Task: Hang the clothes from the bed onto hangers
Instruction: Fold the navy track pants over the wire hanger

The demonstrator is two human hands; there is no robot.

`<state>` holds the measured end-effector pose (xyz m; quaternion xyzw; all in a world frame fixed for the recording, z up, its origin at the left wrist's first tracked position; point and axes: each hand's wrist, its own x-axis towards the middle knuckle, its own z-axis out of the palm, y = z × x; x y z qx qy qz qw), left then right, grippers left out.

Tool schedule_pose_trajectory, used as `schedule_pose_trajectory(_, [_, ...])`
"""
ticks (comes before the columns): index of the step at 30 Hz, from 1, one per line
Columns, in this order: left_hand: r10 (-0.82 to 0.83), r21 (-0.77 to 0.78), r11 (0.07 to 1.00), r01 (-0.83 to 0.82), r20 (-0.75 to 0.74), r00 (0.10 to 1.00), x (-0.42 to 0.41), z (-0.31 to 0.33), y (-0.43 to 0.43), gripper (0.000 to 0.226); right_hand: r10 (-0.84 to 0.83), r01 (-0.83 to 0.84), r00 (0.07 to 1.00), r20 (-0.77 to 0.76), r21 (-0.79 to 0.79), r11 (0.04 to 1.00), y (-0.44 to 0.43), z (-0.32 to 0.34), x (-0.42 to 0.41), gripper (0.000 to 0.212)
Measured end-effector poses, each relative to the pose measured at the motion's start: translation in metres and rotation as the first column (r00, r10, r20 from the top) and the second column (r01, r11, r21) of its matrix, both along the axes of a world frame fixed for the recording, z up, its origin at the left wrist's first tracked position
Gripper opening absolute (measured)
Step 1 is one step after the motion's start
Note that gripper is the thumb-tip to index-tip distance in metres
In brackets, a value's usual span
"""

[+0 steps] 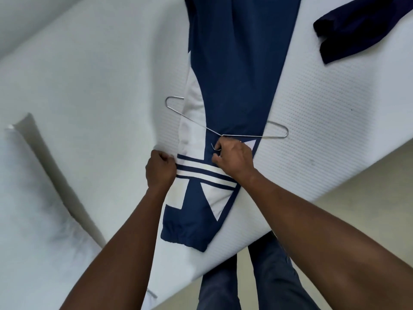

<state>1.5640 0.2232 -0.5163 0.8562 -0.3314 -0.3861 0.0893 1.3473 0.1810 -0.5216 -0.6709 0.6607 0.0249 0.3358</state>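
While its fingers curl round the hook of the wire hanger (254, 136), the right hand (234, 159) sits closed on top of the trousers (234, 74), knuckles up, with the tip of the hook peeping out beside the thumb. The left hand (159, 171) is clenched too, gripping the left edge of the same leg, level with the white and navy stripes. The hanger's sloping wires cross over the fabric just beyond the hands, and its two bent ends jut out on either side of the leg (the straight bar between them is hidden from view). The trousers, navy with white panels, lie lengthwise on the white mattress (324, 119), the elastic cuff (185, 237) close to the near edge. A dark garment (348, 30) lies crumpled well apart at the far right. A white pillow (33, 186) rests at the left. The person's legs (268, 276) in blue jeans show below the mattress edge.
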Motion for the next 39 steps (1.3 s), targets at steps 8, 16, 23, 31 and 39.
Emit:
schedule_pose_trajectory(8, [-0.140,0.059,0.988,0.143,-0.048,0.989,0.008,0.027,-0.003,0.024,0.115,-0.095,0.982,-0.147,0.140,0.986,-0.021,0.041,0.010,0.014])
schedule_pose_trajectory(16, [-0.361,-0.120,0.924,0.364,0.045,0.931,0.012,0.146,-0.032,0.025,0.080,-0.096,0.986,-0.146,-0.105,0.990,-0.048,0.173,-0.004,0.014])
schedule_pose_trajectory(23, [-0.455,-0.358,0.787,0.502,0.213,0.865,-0.012,0.305,-0.109,0.025,-0.019,-0.036,0.992,-0.122,-0.435,0.900,-0.114,0.347,-0.045,0.009])
schedule_pose_trajectory(31, [-0.481,-0.560,0.533,0.635,0.417,0.771,-0.051,0.525,-0.177,0.024,-0.127,0.024,0.986,-0.104,-0.677,0.736,-0.163,0.586,-0.103,0.009])
schedule_pose_trajectory(39, [-0.458,-0.709,0.278,0.648,0.495,0.738,-0.112,0.714,-0.189,0.015,-0.186,0.115,0.982,0.023,-0.855,0.506,-0.134,0.783,-0.152,0.013])
